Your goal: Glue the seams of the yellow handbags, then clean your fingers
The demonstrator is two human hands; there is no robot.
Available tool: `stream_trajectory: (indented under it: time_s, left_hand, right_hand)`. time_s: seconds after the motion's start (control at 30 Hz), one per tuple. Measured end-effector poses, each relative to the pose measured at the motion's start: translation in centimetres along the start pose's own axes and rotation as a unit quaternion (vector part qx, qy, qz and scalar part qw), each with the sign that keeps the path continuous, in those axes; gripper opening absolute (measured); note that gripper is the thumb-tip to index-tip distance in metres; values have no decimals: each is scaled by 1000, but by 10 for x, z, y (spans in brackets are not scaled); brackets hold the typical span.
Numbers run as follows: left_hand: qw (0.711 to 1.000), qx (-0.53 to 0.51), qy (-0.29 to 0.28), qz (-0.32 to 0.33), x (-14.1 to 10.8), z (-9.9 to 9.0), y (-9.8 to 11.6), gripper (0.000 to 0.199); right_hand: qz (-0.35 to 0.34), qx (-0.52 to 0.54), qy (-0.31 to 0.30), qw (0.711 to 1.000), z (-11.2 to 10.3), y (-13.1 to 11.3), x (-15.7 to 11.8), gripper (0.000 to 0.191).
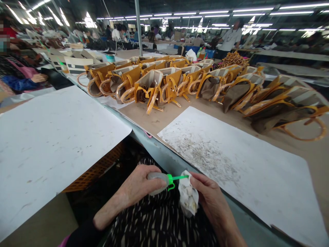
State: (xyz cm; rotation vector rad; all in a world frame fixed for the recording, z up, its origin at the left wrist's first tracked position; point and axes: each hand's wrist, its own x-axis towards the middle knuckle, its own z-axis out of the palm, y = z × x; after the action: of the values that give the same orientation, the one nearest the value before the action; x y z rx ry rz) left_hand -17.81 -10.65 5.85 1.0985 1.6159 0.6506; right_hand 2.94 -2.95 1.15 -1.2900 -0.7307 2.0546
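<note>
Low in the middle, my left hand [144,181] is wrapped round a small translucent bottle [156,178] with a green cap and a thin green nozzle. The bottle lies sideways, its nozzle pointing right. The nozzle's tip meets the top of a crumpled white cloth [189,195] with yellowish stains. My right hand [208,190] pinches that cloth by its upper right edge, and the rest of it hangs down over the patterned black clothing on my lap. Both hands are in front of the table edge.
Several mustard-coloured bags [169,80] with looped handles stand in rows on the brown-covered table [144,115]. A smudged white sheet [246,164] lies nearer, another white sheet [56,137] at left. An orange crate [89,171] sits below. A person's hand [39,78] is at far left.
</note>
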Motion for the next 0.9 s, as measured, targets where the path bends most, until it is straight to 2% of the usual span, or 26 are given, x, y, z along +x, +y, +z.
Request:
stream_trajectory:
  time_s: [0.3, 0.57, 0.73, 0.8, 0.9]
  left_hand:
    - [1000, 10, 4, -10, 0, -3, 3, 29]
    - [999, 36, 20, 16, 0, 0, 6, 22]
    - [998, -4, 38, 49, 1, -2, 3, 20]
    - [995, -35, 64, 68, 3, -4, -3, 23]
    - [981, -134, 100, 95, 8, -11, -15, 47]
  right_hand:
    - [-10, -6, -4, 1000, 3, 0, 0, 35]
    - [-34, -20, 8, 999, 2, -2, 4, 33]
    - [-59, -37, 13, 998, 6, -11, 8, 29]
    - [-71, -51, 10, 996, 11, -20, 11, 30]
    - [-112, -122, 17, 986, 23, -39, 17, 33]
